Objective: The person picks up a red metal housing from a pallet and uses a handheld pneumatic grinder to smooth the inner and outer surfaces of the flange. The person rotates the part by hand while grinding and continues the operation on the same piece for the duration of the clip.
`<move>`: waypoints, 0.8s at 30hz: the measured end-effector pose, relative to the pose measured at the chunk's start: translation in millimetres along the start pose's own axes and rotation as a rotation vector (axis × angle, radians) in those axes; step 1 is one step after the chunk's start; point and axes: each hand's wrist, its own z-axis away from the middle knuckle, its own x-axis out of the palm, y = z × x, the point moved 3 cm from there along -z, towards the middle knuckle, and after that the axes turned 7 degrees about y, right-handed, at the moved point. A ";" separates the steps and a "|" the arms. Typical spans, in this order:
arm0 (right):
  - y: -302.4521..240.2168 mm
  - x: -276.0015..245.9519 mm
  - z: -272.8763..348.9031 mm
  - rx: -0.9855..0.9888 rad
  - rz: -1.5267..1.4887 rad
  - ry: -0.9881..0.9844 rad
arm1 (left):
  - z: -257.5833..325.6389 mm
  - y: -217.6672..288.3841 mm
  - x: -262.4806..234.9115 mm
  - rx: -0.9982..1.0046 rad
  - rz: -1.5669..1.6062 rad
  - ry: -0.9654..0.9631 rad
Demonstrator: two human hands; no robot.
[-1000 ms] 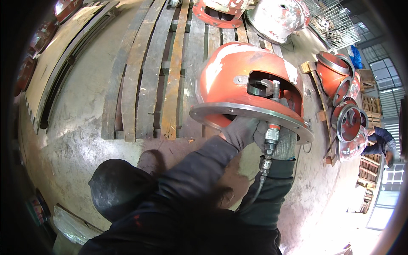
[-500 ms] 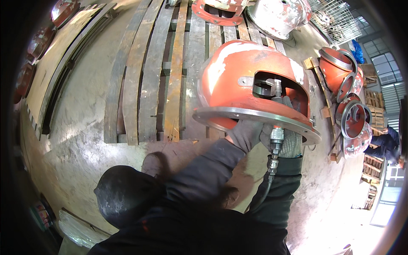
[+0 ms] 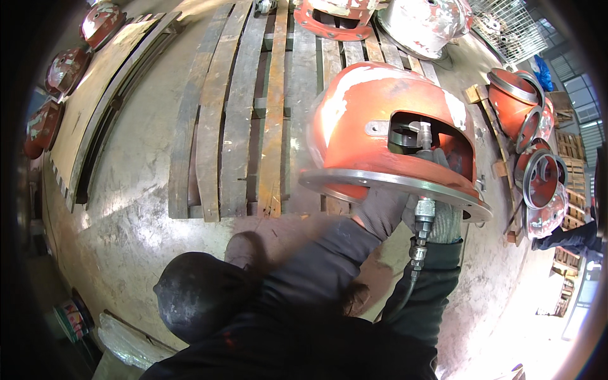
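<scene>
Both gloved hands sit at the near edge of the orange dome-shaped housing (image 3: 380,136). The left hand (image 3: 380,212), in a dark grey glove, is cupped up under the machined flange (image 3: 392,183) and seems to steady it; whether its fingers are clenched I cannot tell, since the flange hides them. The right hand (image 3: 440,218), in a lighter knit glove, is wrapped around an air tool (image 3: 423,212) whose metal coupling and black hose (image 3: 405,288) hang down between the forearms. The tool's upper end reaches through the rectangular window (image 3: 430,142) cut in the housing's side, where a grey metal fitting (image 3: 408,133) shows inside.

The housing stands flange-down on the near end of a worn wooden pallet (image 3: 253,120), which lies on a dusty concrete floor (image 3: 126,209).

By my reading, the step in hand is working on the inner surface or fitting through that window with the powered tool. The next move likely calls for keeping the housing from shifting on the slats while the tool is guided by feel, as the window gives little view.

Further out, similar orange housings (image 3: 532,126) lean in a row against timber at the right, another painted shell (image 3: 430,22) rests beyond the pallet, and red shells (image 3: 63,63) lie along the left.
</scene>
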 end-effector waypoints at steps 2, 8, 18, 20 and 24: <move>0.0 0.9 0.6 0.004 -0.020 0.001 | 0.5 -2.0 0.7 0.017 0.030 0.022; 0.5 1.8 -0.1 0.011 -0.075 -0.001 | 3.2 -9.6 13.2 -0.038 0.003 0.007; 5.2 3.7 -0.7 0.015 -0.159 -0.020 | -10.9 -18.6 26.9 -0.269 0.730 0.087; 7.1 4.3 -2.0 0.014 -0.168 -0.028 | -17.4 -14.6 25.6 -0.264 0.849 0.100; 13.3 5.2 -2.8 0.022 -0.190 -0.024 | -29.2 -7.1 21.9 -0.232 0.916 0.128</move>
